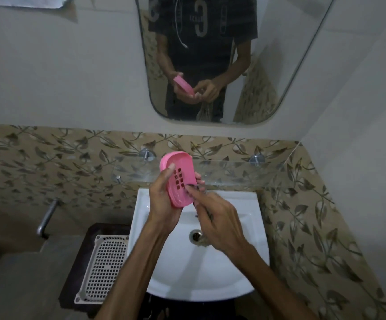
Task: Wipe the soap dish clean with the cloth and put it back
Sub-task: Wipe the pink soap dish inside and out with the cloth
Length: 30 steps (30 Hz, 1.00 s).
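The left hand (164, 199) holds the pink soap dish (178, 180) above the back edge of the white sink (233, 269), in front of the glass shelf (233, 172) that is fixed on the wall. The dish is tilted, with its hollow side toward the camera, so the square drain holes in its bottom are visible. The thumb lies on the left rim of the dish and the other fingers come around its right side from behind, so this hand is closed around the dish. The right hand (219, 222) is just beside the dish, at its lower right, and its fingertips (191, 189) touch the inside of the dish near the holes. This hand is closed on a cloth (207, 211), but only a small dark part of the cloth shows between the fingers, and its colour is not clear. Both forearms reach over the basin, and the drain (196, 235) is seen between them. The mirror (210, 65) above the shelf shows the same hands with the pink dish, and there a piece of cloth hangs down under the hand. Left of the sink, a white perforated tray (104, 269) lies on a dark stand, and a metal tap (46, 218) comes out of the leaf-pattern wall tiles (49, 158).
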Each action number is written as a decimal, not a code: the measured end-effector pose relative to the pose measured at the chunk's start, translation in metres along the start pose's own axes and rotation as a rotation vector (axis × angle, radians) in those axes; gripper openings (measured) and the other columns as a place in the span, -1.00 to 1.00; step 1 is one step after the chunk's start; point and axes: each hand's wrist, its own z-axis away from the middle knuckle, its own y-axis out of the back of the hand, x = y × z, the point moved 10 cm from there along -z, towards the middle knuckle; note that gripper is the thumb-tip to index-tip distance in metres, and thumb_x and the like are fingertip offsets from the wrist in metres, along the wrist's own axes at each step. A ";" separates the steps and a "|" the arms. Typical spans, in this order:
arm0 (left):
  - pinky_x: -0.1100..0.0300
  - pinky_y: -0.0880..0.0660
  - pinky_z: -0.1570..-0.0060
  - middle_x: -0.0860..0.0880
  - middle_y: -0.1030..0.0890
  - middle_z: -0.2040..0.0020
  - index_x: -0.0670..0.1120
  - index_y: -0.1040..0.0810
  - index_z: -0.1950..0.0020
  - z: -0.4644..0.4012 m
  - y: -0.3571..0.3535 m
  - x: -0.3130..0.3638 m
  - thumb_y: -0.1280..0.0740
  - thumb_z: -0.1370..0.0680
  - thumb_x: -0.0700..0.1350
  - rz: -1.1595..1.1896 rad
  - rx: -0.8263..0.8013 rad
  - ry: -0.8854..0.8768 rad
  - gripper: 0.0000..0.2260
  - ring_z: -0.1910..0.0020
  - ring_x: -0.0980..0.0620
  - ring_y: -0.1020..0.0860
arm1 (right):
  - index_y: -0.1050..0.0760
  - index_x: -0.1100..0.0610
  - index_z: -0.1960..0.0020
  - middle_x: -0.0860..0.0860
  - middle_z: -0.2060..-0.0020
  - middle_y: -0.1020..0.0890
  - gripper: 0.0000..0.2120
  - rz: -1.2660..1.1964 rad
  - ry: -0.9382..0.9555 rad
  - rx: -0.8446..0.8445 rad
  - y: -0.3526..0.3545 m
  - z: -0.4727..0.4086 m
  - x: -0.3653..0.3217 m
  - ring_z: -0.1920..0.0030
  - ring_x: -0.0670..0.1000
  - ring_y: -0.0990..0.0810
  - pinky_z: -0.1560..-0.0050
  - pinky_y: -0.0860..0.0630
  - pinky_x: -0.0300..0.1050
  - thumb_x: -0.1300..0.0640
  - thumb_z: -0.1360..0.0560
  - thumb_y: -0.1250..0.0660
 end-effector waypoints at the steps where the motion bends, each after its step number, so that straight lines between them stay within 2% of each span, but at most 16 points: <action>1: -0.15 -0.55 -0.14 -0.31 -0.64 -0.02 -0.19 -0.67 -0.21 0.001 -0.003 -0.001 -0.21 -0.64 0.06 -0.010 -0.001 0.003 -0.60 -0.04 -0.26 -0.61 | -0.39 -0.21 -0.54 0.00 0.20 -0.59 -0.54 0.019 0.002 0.023 0.006 -0.009 0.003 0.27 -0.01 -0.52 0.26 -0.55 0.02 0.10 -0.68 -0.20; 3: -0.22 -0.48 -0.22 -0.32 -0.63 -0.03 -0.20 -0.63 -0.27 -0.001 -0.003 0.001 -0.22 -0.64 0.07 -0.011 -0.010 -0.008 -0.59 -0.05 -0.27 -0.60 | -0.37 -0.21 -0.55 0.02 0.18 -0.61 -0.54 0.020 -0.006 0.005 0.004 -0.010 0.001 0.26 0.01 -0.54 0.24 -0.56 0.05 0.07 -0.68 -0.16; 6: -0.33 -0.43 -0.28 -0.31 -0.65 -0.02 -0.18 -0.71 -0.15 -0.005 0.007 0.003 -0.24 -0.59 0.07 -0.027 0.001 -0.020 -0.60 0.00 -0.27 -0.63 | -0.47 -0.15 -0.50 0.00 0.18 -0.66 -0.58 -0.038 -0.023 -0.097 -0.009 0.017 -0.015 0.23 -0.02 -0.58 0.20 -0.58 0.06 0.03 -0.67 -0.17; 10: -0.22 -0.50 -0.22 -0.24 -0.69 0.02 -0.06 -0.76 -0.02 -0.002 -0.004 0.006 -0.26 -0.56 0.06 -0.171 -0.023 -0.041 -0.67 0.03 -0.19 -0.66 | -0.59 -0.12 -0.37 -0.02 0.22 -0.66 -0.61 0.138 -0.023 0.031 0.013 -0.004 0.000 0.29 0.00 -0.57 0.30 -0.56 0.01 0.10 -0.61 -0.21; 13: -0.15 -0.54 -0.14 -0.20 -0.71 0.05 0.02 -0.78 0.05 -0.002 -0.008 0.012 -0.26 -0.54 0.06 -0.228 -0.039 -0.063 -0.70 0.08 -0.15 -0.67 | -0.59 -0.12 -0.36 -0.03 0.25 -0.65 -0.60 0.249 0.012 -0.005 0.014 -0.006 -0.009 0.31 0.00 -0.56 0.34 -0.55 -0.03 0.08 -0.58 -0.19; 15: -0.15 -0.54 -0.12 -0.23 -0.70 0.04 -0.03 -0.77 0.03 -0.004 -0.007 0.012 -0.28 -0.53 0.04 -0.206 -0.046 -0.056 -0.71 0.09 -0.17 -0.66 | -0.57 -0.13 -0.38 -0.04 0.28 -0.65 -0.57 0.214 -0.011 -0.045 0.009 0.003 -0.014 0.33 -0.01 -0.56 0.33 -0.55 -0.05 0.05 -0.57 -0.17; 19: -0.18 -0.53 -0.14 -0.31 -0.67 0.01 -0.21 -0.70 -0.13 -0.008 0.004 0.001 -0.30 -0.51 0.01 -0.100 -0.002 -0.043 -0.64 0.09 -0.24 -0.64 | -0.59 -0.18 -0.33 -0.02 0.16 -0.72 -0.59 -0.239 -0.173 -0.179 -0.016 0.015 -0.010 0.21 0.04 -0.68 0.12 -0.65 0.08 0.09 -0.56 -0.19; 21: -0.18 -0.54 -0.14 -0.30 -0.67 0.00 -0.20 -0.71 -0.14 -0.009 0.006 0.001 -0.28 -0.53 0.01 -0.040 -0.013 -0.039 -0.63 0.06 -0.24 -0.64 | -0.57 -0.19 -0.39 -0.08 0.22 -0.70 -0.56 -0.165 -0.142 -0.142 -0.011 0.009 -0.006 0.25 -0.01 -0.65 0.19 -0.63 -0.01 0.09 -0.57 -0.21; 22: -0.17 -0.54 -0.14 -0.29 -0.67 -0.01 -0.18 -0.71 -0.13 -0.010 0.006 0.002 -0.27 -0.55 0.01 -0.030 -0.024 -0.043 -0.64 0.04 -0.24 -0.63 | -0.55 -0.19 -0.42 -0.09 0.25 -0.68 -0.55 -0.053 -0.113 -0.101 -0.005 0.004 -0.002 0.29 -0.04 -0.61 0.24 -0.59 -0.06 0.08 -0.58 -0.22; 24: -0.17 -0.54 -0.15 -0.30 -0.66 -0.02 -0.18 -0.70 -0.16 -0.010 0.005 0.004 -0.25 -0.57 0.02 -0.012 -0.038 -0.052 -0.63 0.01 -0.25 -0.62 | -0.50 -0.19 -0.46 -0.10 0.23 -0.67 -0.52 0.057 -0.099 -0.059 0.001 0.003 0.000 0.29 -0.08 -0.57 0.26 -0.57 -0.08 0.07 -0.57 -0.22; 28: -0.19 -0.52 -0.17 -0.34 -0.63 -0.06 -0.24 -0.63 -0.27 -0.012 0.003 0.003 -0.20 -0.61 0.06 0.089 -0.075 -0.014 -0.55 -0.04 -0.28 -0.61 | -0.49 -0.15 -0.48 -0.27 0.22 -0.64 -0.53 -0.195 -0.095 -0.175 -0.014 0.013 -0.021 0.31 -0.21 -0.53 0.20 -0.60 -0.13 0.10 -0.59 -0.26; 30: -0.20 -0.50 -0.20 -0.35 -0.61 -0.08 -0.28 -0.55 -0.36 -0.011 0.000 0.002 -0.17 -0.64 0.07 0.089 -0.091 -0.006 -0.51 -0.06 -0.30 -0.59 | -0.45 -0.15 -0.52 -0.12 0.13 -0.67 -0.52 -0.130 -0.067 -0.086 -0.002 0.000 -0.011 0.25 -0.14 -0.56 0.18 -0.62 0.00 0.10 -0.62 -0.25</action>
